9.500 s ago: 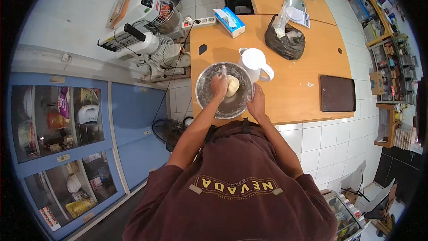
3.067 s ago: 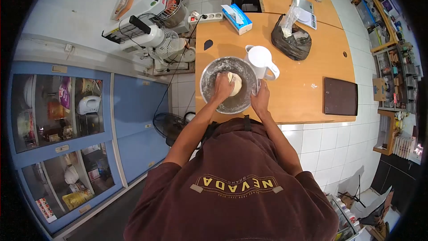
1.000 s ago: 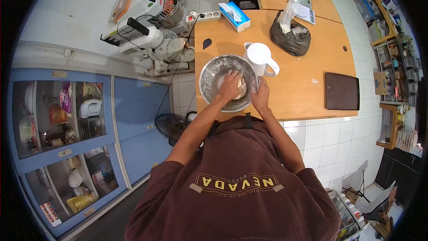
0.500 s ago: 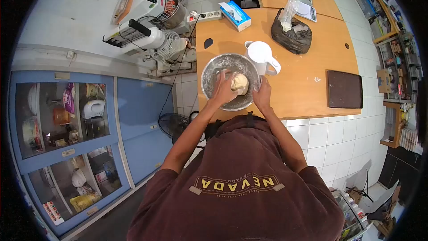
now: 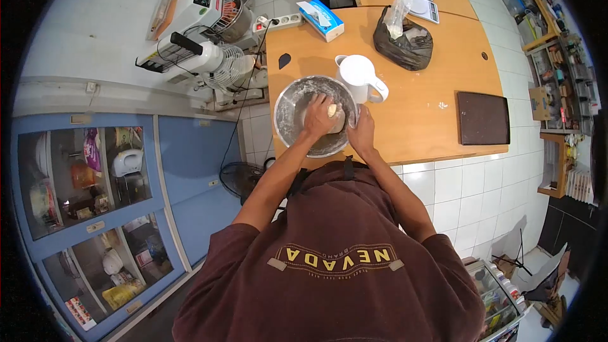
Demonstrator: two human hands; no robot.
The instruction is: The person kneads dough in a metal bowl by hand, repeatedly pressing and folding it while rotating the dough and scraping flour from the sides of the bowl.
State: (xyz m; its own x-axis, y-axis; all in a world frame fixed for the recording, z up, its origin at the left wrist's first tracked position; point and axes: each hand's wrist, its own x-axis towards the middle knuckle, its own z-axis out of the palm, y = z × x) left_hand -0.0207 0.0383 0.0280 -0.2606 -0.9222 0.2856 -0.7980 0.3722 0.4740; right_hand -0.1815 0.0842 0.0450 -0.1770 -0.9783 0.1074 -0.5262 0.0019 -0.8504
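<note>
A floury metal bowl [image 5: 292, 102] stands at the near left edge of the wooden table. Inside it, my left hand [image 5: 321, 116] presses on a lump of pale dough [image 5: 339, 121], its fingers wrapped over the top and hiding much of it. My right hand [image 5: 362, 128] grips the bowl's right rim, thumb and fingers closed on it. Just behind the bowl and touching or nearly touching it is a white lidded jug [image 5: 358, 74], handle toward the right.
On the table [image 5: 405, 123] are a tissue box [image 5: 323, 20], a black plastic bag [image 5: 405, 47], a kitchen scale [image 5: 423, 7] and a dark tray [image 5: 483, 118]. Mixers [image 5: 196, 57] stand at the left, above blue cabinets [image 5: 193, 152]. A fan [image 5: 240, 180] is on the floor.
My left hand has moved over the top of the dough, which is now mostly covered. My right hand stays at the rim. The whole view has shifted slightly, with the table further left.
</note>
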